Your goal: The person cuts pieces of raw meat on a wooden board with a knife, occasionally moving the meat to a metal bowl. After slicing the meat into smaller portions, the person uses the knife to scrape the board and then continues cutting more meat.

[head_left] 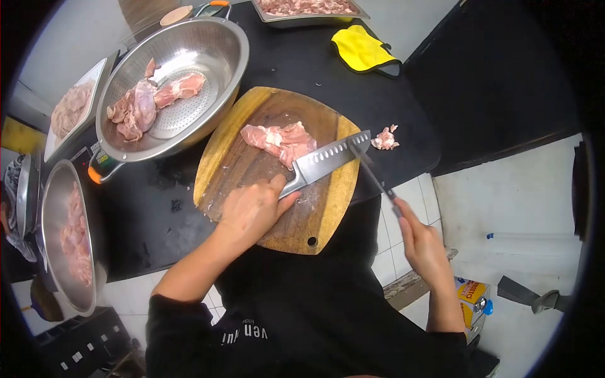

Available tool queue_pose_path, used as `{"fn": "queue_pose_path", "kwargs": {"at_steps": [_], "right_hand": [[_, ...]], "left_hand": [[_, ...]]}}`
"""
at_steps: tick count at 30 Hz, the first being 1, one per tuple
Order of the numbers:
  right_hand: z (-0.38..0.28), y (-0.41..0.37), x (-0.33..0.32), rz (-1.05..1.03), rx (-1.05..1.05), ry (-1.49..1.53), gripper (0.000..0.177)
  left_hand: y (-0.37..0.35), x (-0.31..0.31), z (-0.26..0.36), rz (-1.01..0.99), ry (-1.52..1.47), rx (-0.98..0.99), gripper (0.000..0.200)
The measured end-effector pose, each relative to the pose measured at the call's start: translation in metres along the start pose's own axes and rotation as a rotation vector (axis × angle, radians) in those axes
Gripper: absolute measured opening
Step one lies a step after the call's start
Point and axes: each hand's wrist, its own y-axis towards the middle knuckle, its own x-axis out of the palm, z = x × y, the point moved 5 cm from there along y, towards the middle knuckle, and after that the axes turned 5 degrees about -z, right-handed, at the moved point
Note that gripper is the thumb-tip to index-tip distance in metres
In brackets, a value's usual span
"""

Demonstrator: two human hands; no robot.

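Observation:
My left hand [249, 211] is wrapped round the handle of a chef's knife [329, 157] with dimples along its wide blade. The blade lies slantwise above a wooden cutting board [334, 230]. In my right hand [423, 242] is a slim dark honing steel [373, 173], gripped by its handle. Its far end meets or crosses the blade near the knife tip. A piece of raw chicken [280, 140] lies on the board, just beyond the knife. Small trimmings [385, 138] sit on the black table right of the board.
A steel colander [214, 69] with several chicken pieces stands at upper left. Left of it are a steel bowl [53, 208] of meat and a white tray [97, 75] of meat. A metal tray [312, 19] of meat and a yellow cloth [360, 49] are at the back.

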Motion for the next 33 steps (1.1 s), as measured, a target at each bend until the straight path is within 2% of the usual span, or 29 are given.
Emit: {"fn": "queue_pose_path", "kwargs": {"at_steps": [2, 3, 5, 6, 7, 9, 12, 13, 15, 17, 19, 20, 22, 24, 27, 29, 33], "right_hand": [[-0.007, 0.012, 0.016, -0.051, 0.065, -0.070, 0.041], [-0.013, 0.035, 0.039, 0.067, -0.132, -0.028, 0.040], [-0.040, 0.081, 0.060, 0.032, -0.221, 0.061, 0.042], [-0.052, 0.101, 0.061, 0.059, -0.351, 0.134, 0.042], [-0.052, 0.094, 0.053, 0.067, -0.345, 0.138, 0.042], [-0.048, 0.078, 0.025, -0.061, -0.132, 0.111, 0.040], [-0.016, 0.021, -0.012, -0.083, 0.166, 0.061, 0.041], [0.006, 0.008, -0.010, 0.029, 0.034, 0.023, 0.042], [0.018, 0.010, 0.009, -0.013, 0.094, -0.033, 0.041], [-0.016, 0.044, 0.039, -0.004, -0.005, 0.018, 0.039], [-0.043, 0.089, 0.059, 0.042, -0.234, 0.019, 0.043], [-0.041, 0.095, 0.057, 0.044, -0.235, 0.021, 0.043], [-0.051, 0.101, 0.043, 0.100, -0.387, 0.166, 0.042], [-0.041, 0.057, 0.005, -0.099, 0.010, 0.110, 0.039], [0.001, 0.008, -0.021, 0.043, 0.041, -0.006, 0.041], [0.013, 0.008, -0.008, -0.032, 0.070, -0.108, 0.041], [-0.020, 0.084, 0.057, 0.139, -0.195, 0.007, 0.040]], "left_hand": [[0.002, 0.000, 0.001, 0.010, 0.003, 0.026, 0.040], [0.002, 0.002, 0.001, 0.006, 0.002, 0.037, 0.040], [0.003, 0.003, -0.001, 0.005, 0.039, 0.039, 0.039], [0.003, 0.000, 0.002, -0.008, 0.032, 0.029, 0.040], [0.002, 0.000, 0.004, -0.010, 0.037, 0.039, 0.040], [0.001, 0.001, 0.002, 0.018, 0.036, 0.016, 0.041], [0.000, 0.001, 0.001, 0.014, 0.034, -0.007, 0.041], [0.001, 0.001, 0.002, 0.002, 0.021, 0.001, 0.041], [0.000, -0.001, 0.001, 0.030, 0.012, 0.011, 0.042], [0.002, -0.002, 0.002, 0.011, 0.004, 0.021, 0.042], [0.001, -0.001, 0.003, 0.032, -0.004, 0.026, 0.043], [0.000, -0.002, 0.003, 0.021, 0.001, 0.014, 0.043], [-0.001, -0.005, 0.002, 0.034, 0.004, 0.025, 0.042], [-0.002, -0.004, 0.003, 0.065, -0.006, 0.018, 0.041], [-0.005, 0.000, 0.001, 0.080, -0.009, -0.006, 0.040], [-0.002, 0.002, 0.002, 0.054, 0.004, 0.004, 0.040], [-0.002, -0.001, 0.004, 0.021, 0.016, -0.001, 0.041]]}}
